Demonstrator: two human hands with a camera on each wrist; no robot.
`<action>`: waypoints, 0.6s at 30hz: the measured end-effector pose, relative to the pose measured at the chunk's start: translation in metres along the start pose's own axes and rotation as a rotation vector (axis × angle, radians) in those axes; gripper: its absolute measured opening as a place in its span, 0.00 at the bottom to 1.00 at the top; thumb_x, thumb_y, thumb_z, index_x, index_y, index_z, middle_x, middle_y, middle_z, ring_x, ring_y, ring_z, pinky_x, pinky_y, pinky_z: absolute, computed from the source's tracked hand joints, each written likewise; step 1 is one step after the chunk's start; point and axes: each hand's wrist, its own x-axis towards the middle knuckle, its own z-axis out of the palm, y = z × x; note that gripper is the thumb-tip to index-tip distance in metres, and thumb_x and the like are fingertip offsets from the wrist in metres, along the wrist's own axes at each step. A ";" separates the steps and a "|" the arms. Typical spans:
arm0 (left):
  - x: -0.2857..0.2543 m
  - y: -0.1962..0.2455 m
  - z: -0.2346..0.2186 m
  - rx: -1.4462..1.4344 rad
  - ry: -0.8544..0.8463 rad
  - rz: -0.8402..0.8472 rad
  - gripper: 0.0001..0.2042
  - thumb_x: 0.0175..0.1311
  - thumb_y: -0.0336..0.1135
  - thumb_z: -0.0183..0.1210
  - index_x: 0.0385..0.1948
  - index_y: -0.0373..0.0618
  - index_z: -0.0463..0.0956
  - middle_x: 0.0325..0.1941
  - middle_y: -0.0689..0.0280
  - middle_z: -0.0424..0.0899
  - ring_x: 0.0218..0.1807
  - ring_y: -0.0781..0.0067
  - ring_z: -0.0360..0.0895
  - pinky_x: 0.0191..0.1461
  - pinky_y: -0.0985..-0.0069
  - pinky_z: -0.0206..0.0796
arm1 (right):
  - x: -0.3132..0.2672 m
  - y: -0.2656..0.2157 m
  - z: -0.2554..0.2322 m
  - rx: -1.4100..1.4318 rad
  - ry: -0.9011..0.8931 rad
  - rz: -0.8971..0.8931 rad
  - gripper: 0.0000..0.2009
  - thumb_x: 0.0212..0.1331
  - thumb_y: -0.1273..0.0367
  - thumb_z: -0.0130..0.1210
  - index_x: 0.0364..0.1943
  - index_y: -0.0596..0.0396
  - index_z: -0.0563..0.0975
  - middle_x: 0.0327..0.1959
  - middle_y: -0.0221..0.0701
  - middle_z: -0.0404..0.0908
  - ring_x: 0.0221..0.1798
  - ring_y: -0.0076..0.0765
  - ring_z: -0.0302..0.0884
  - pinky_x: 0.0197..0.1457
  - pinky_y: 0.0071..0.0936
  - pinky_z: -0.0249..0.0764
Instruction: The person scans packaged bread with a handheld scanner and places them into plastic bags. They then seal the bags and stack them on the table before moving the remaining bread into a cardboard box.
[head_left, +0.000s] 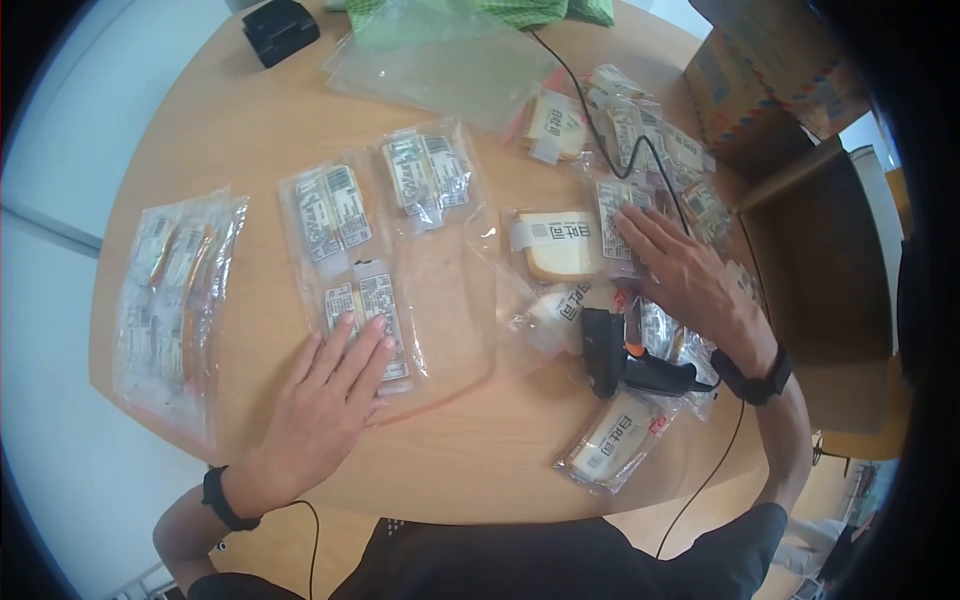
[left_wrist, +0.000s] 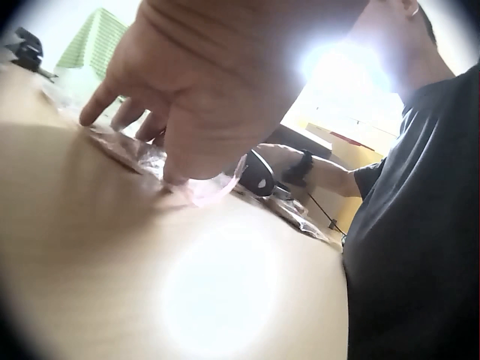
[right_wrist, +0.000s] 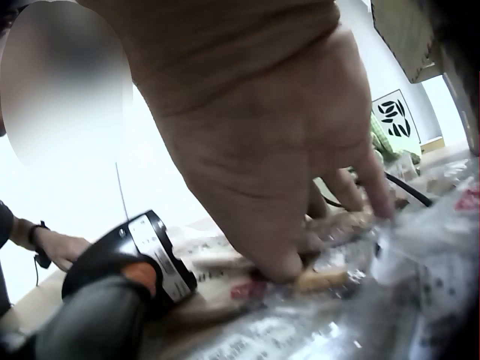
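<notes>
My left hand lies with straight, spread fingers on a clear-wrapped pack of sliced bread with white printed labels. That pack rests on a large clear bag, whose pink edge shows beneath the left palm. Two more bread packs lie just beyond, label side up. My right hand reaches over the right-hand heap, extended fingertips on the label of another bread pack; its thumb points down at the wrapping. Below it lies a black barcode scanner with an orange trigger.
Filled clear bags of bread lie at the left edge. Clear plastic bags and green checked material are at the back, near a black device. An open cardboard box stands at right. A black cable crosses the heap.
</notes>
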 end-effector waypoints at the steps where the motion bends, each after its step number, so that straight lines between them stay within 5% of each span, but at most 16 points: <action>1: 0.003 0.002 -0.004 -0.009 0.002 0.006 0.34 0.68 0.46 0.66 0.71 0.32 0.68 0.78 0.45 0.67 0.80 0.40 0.62 0.79 0.46 0.58 | -0.003 0.003 0.007 0.001 0.018 0.007 0.30 0.57 0.73 0.67 0.67 0.59 0.76 0.69 0.46 0.79 0.68 0.54 0.80 0.59 0.40 0.86; 5: 0.024 0.010 -0.024 -0.247 0.136 -0.023 0.31 0.70 0.45 0.65 0.67 0.32 0.71 0.73 0.43 0.71 0.74 0.41 0.68 0.76 0.47 0.61 | -0.005 -0.017 -0.022 0.064 0.038 0.068 0.26 0.59 0.74 0.65 0.64 0.62 0.77 0.66 0.47 0.81 0.68 0.50 0.81 0.60 0.41 0.86; 7: 0.036 0.011 -0.027 -0.616 0.204 0.001 0.32 0.69 0.41 0.68 0.69 0.32 0.68 0.71 0.44 0.72 0.72 0.39 0.70 0.74 0.52 0.65 | -0.008 -0.020 -0.029 0.166 0.005 0.047 0.23 0.60 0.75 0.64 0.62 0.63 0.78 0.64 0.47 0.83 0.65 0.49 0.83 0.58 0.39 0.87; 11: 0.053 0.014 -0.039 -0.376 0.289 0.109 0.29 0.71 0.37 0.67 0.69 0.32 0.69 0.68 0.45 0.74 0.69 0.42 0.73 0.70 0.57 0.69 | -0.009 -0.033 -0.024 0.046 0.033 -0.020 0.22 0.61 0.77 0.62 0.62 0.62 0.78 0.56 0.45 0.87 0.56 0.51 0.88 0.53 0.40 0.88; 14: 0.054 0.013 -0.037 -0.543 0.259 0.135 0.28 0.72 0.37 0.66 0.69 0.32 0.69 0.66 0.45 0.75 0.66 0.44 0.76 0.67 0.60 0.72 | -0.018 -0.017 -0.036 0.206 0.134 0.236 0.22 0.62 0.81 0.59 0.62 0.60 0.79 0.52 0.45 0.89 0.53 0.52 0.89 0.51 0.41 0.87; 16: 0.058 0.008 -0.045 -0.886 -0.007 0.013 0.27 0.80 0.45 0.58 0.70 0.34 0.69 0.66 0.48 0.76 0.66 0.48 0.77 0.67 0.61 0.73 | -0.021 -0.015 -0.054 0.220 0.229 0.297 0.24 0.62 0.84 0.55 0.63 0.57 0.79 0.51 0.47 0.89 0.50 0.52 0.90 0.51 0.41 0.86; 17: 0.061 0.008 -0.046 -0.886 -0.003 0.010 0.27 0.80 0.45 0.58 0.70 0.34 0.69 0.66 0.48 0.76 0.66 0.48 0.77 0.67 0.61 0.73 | -0.024 -0.019 -0.064 0.218 0.314 0.389 0.23 0.63 0.84 0.55 0.64 0.59 0.79 0.53 0.47 0.88 0.50 0.53 0.90 0.51 0.40 0.86; 18: 0.066 0.011 -0.047 -1.258 -0.047 -0.045 0.29 0.82 0.50 0.53 0.72 0.35 0.66 0.67 0.50 0.76 0.67 0.51 0.77 0.69 0.63 0.72 | -0.026 -0.024 -0.073 0.216 0.401 0.480 0.23 0.64 0.84 0.55 0.64 0.62 0.78 0.54 0.48 0.88 0.50 0.53 0.90 0.52 0.39 0.86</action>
